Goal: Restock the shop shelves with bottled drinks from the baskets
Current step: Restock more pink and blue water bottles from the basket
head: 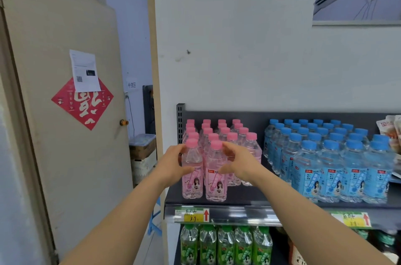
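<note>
Forearms rise from the bottom corners of the view, both stretched forward and converging on the top shelf (238, 198). Under its lip stand green-labelled bottles (225, 245), their print too small to read. On the shelf's rail a yellow price tag (191, 215) shows a handwritten "3.9" beside a red up-arrow; a second tag (355, 219) further right is blurred.

At the shelf's front left corner the left hand (171, 165) grips the left pink bottle (192, 180), thumb across its label so only "CH SODA" shows, fingers curled behind its shoulder. The right hand (240, 165) wraps the right pink bottle (216, 184) just beside it, thumb on the label after "PEA", fingers bent behind the neck. Both bottles stand upright on the shelf, side by side.

Behind them sit rows of pink-capped bottles (221, 132), with blue-capped bottles (329, 156) to the right. Farther left, a door (65, 156) carries a red diamond sticker (86, 108) and a printed sheet (84, 69). A wall sign (132, 85) reads "补货区".
</note>
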